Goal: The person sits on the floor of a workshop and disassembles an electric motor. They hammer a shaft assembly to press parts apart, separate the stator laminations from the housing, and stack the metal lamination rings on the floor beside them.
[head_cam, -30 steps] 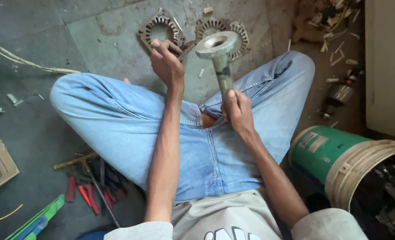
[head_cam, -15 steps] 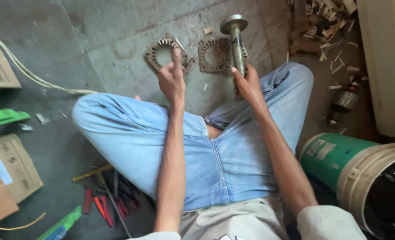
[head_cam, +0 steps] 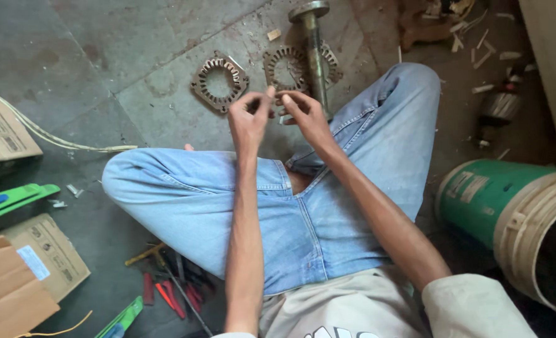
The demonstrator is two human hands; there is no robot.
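Fingertips of both hands met just above the knees, over the grey stone floor [head_cam: 103, 50] where the person sat cross-legged in pale blue jeans [head_cam: 184, 194]. The left hand [head_cam: 250, 119] was drawn narrow, thumb against forefinger, and the right hand [head_cam: 306, 112] was pinched the same way, the two tips touching or nearly so; whatever small piece they shared was too slight to make out. Holding it so close in front suited fine finger work more than force.

Just beyond the hands lay a toothed, ring-shaped steel lamination plate [head_cam: 219, 82], flat on the floor, and beside it a second ring of the same kind [head_cam: 284, 66]. Across that second ring rested a long metal shaft with a round flanged head [head_cam: 314, 44], its head pointing away from the person, all within easy reach.

Red-handled hand tools [head_cam: 165, 291] lay by the left thigh, brown cardboard boxes [head_cam: 37, 266] further left, and a green plastic bucket with a cream rim [head_cam: 503, 206] lay tipped at the right.
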